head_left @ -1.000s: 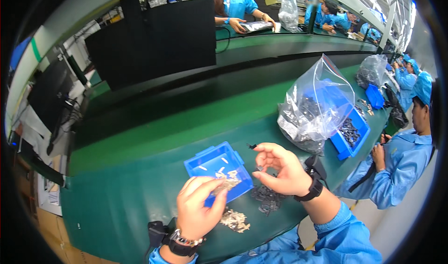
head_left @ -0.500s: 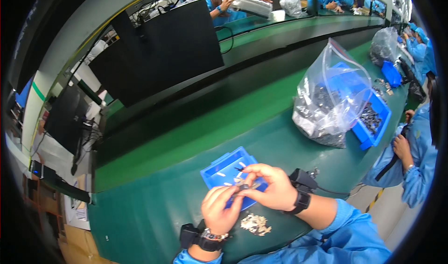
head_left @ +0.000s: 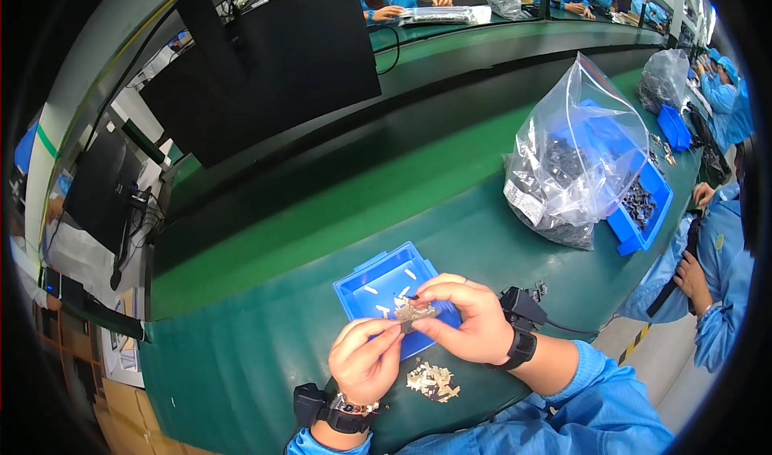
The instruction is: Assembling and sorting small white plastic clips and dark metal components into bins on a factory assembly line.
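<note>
A: Above the blue parts tray [head_left: 378, 282], where does the small metal part [head_left: 414, 313] lie?

B: Between both hands. The right hand [head_left: 470, 322] pinches its right end; the left hand [head_left: 366, 358] pinches the left end from below.

A: Long axis?

B: Roughly left to right, spanning the fingertips. Both hands touch it; loose metal pieces [head_left: 432, 381] lie on the table [head_left: 265, 350] beneath.

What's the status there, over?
Left hand and right hand both pinching a small metal part. Held above blue tray. Nothing in the way.
</note>
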{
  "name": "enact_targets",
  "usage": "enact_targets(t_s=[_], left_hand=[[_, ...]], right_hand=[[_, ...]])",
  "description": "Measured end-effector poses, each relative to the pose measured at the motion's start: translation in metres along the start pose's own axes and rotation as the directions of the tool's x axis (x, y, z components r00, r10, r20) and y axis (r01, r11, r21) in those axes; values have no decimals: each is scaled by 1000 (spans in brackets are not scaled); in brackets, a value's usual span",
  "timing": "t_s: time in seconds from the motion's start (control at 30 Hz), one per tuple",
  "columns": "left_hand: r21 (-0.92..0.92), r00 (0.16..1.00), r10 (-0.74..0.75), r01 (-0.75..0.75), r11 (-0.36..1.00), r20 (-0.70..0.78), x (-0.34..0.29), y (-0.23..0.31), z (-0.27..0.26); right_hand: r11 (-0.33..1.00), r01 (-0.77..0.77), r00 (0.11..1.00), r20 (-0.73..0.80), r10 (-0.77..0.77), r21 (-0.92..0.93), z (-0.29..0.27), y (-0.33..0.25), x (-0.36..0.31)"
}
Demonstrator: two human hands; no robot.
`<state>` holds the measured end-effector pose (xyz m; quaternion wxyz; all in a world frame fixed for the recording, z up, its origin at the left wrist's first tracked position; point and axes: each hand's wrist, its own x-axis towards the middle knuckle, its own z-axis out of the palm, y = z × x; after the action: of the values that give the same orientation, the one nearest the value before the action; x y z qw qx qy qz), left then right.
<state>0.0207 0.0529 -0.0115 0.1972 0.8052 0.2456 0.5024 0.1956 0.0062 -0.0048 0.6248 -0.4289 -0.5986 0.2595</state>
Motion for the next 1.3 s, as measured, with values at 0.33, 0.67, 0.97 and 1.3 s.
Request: enact_targets(t_s=[0.33, 0.67, 0.97, 1.3], left_hand=[[24, 1000, -22, 22, 999, 18, 2, 0, -2], [18, 1000, -22, 21, 1000, 16, 1, 0, -1], [13, 998, -59, 59, 998, 11, 0, 1, 0], [41, 1000, -10, 10, 999, 14, 2, 3, 0]], right_hand=[[988, -95, 995, 28, 92, 125, -1, 3, -4], [997, -58, 994, 87, 62, -44, -1, -3, -1], [994, -109, 992, 69, 108, 2, -1, -1, -2], [997, -60, 995, 73, 64, -53, 1, 0, -2]])
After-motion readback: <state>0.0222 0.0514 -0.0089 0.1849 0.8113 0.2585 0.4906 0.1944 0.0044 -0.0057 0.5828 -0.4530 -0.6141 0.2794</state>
